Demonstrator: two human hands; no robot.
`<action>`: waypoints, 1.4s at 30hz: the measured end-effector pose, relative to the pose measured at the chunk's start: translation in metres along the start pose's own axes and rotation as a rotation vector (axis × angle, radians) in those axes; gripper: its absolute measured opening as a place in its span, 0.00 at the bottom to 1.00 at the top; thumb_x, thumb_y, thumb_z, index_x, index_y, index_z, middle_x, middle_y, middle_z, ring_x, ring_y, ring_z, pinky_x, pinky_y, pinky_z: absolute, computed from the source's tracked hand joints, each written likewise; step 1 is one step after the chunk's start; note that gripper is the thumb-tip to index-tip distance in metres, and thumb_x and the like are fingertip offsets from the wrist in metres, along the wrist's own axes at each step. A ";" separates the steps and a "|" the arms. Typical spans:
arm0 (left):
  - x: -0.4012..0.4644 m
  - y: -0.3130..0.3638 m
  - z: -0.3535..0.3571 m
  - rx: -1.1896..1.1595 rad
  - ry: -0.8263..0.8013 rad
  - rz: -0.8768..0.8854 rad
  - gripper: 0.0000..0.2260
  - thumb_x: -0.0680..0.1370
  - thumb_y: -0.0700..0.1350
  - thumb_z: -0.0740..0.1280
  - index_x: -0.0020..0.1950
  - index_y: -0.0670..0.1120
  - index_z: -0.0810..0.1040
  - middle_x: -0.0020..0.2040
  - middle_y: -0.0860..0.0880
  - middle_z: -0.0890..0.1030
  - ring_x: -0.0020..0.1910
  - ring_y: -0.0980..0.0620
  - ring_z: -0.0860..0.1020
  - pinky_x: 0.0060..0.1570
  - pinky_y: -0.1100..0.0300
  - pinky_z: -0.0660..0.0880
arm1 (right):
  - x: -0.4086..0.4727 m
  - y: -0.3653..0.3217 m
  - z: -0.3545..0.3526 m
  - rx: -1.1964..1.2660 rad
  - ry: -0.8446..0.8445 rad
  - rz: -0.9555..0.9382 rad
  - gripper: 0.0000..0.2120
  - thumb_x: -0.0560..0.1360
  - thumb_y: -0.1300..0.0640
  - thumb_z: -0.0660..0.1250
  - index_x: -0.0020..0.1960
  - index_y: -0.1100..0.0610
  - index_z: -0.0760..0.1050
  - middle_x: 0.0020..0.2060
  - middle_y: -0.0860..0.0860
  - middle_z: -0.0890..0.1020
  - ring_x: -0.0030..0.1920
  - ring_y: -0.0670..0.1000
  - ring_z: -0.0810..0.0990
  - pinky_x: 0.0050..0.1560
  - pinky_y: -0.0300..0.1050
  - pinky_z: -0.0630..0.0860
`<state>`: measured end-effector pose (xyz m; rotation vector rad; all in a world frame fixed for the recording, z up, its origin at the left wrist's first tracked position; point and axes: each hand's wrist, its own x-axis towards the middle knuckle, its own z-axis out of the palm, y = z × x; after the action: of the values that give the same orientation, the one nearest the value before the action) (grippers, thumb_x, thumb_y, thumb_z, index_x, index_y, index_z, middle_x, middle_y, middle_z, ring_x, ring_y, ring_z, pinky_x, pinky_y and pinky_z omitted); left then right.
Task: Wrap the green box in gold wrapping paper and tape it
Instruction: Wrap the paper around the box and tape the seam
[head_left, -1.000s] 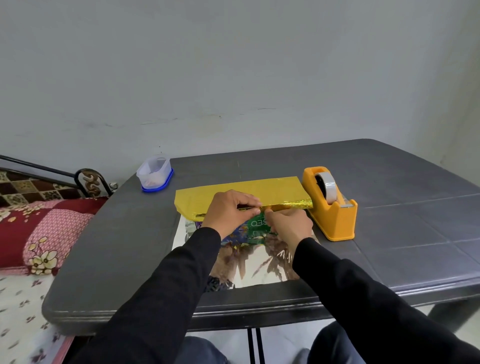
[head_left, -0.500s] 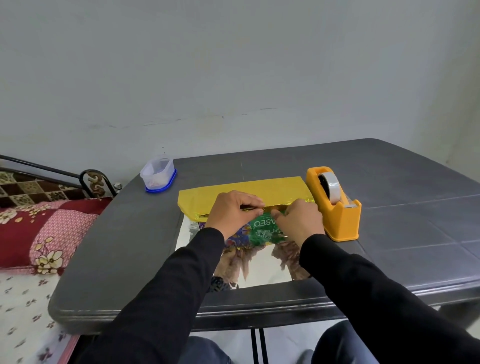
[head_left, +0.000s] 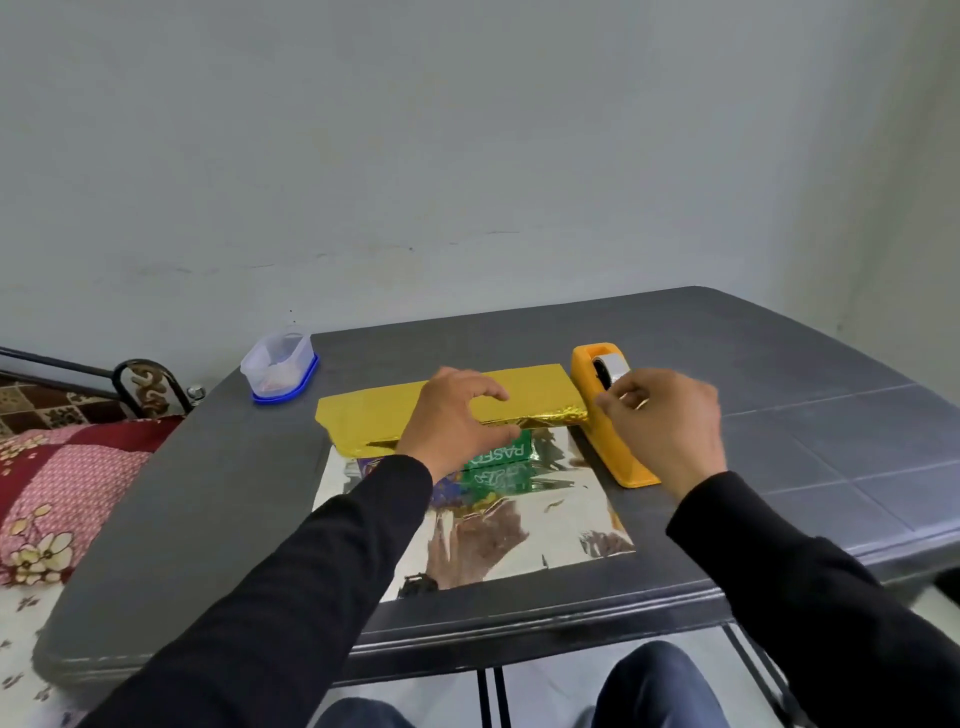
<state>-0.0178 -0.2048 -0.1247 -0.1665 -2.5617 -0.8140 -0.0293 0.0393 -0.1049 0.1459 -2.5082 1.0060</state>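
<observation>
view: only one, the head camera, wide-angle
position: above the near edge of the grey table (head_left: 779, 364)
direction: forward and down, toward the far wall (head_left: 467, 130)
distance: close to both hands, arms entering from the near side
shared part: no second view

Likely home bedroom: floral bedding (head_left: 47, 499), iron bedframe (head_left: 145, 384) beside table (head_left: 779, 405).
</observation>
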 end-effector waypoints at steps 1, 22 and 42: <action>0.003 0.013 0.007 0.011 -0.008 0.054 0.22 0.67 0.56 0.82 0.58 0.53 0.84 0.60 0.55 0.81 0.62 0.56 0.74 0.63 0.62 0.69 | 0.006 0.005 -0.008 -0.007 0.030 0.021 0.08 0.75 0.48 0.73 0.45 0.53 0.84 0.42 0.50 0.82 0.44 0.52 0.79 0.42 0.43 0.73; 0.045 0.090 0.080 0.267 -0.345 0.092 0.50 0.65 0.72 0.74 0.81 0.60 0.55 0.82 0.61 0.55 0.82 0.47 0.54 0.72 0.36 0.62 | 0.014 0.044 -0.023 0.884 -0.326 0.697 0.11 0.72 0.62 0.78 0.50 0.67 0.82 0.54 0.64 0.85 0.58 0.67 0.83 0.50 0.67 0.83; 0.038 0.093 0.067 0.444 -0.469 0.154 0.61 0.59 0.68 0.80 0.83 0.60 0.48 0.83 0.61 0.49 0.81 0.43 0.54 0.70 0.35 0.66 | 0.001 0.063 -0.011 0.352 -0.333 0.428 0.02 0.73 0.64 0.75 0.42 0.60 0.86 0.60 0.48 0.83 0.52 0.52 0.82 0.55 0.49 0.81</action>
<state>-0.0544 -0.0915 -0.1078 -0.4503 -3.0413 -0.1404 -0.0422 0.0924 -0.1373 -0.1397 -2.6945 1.7196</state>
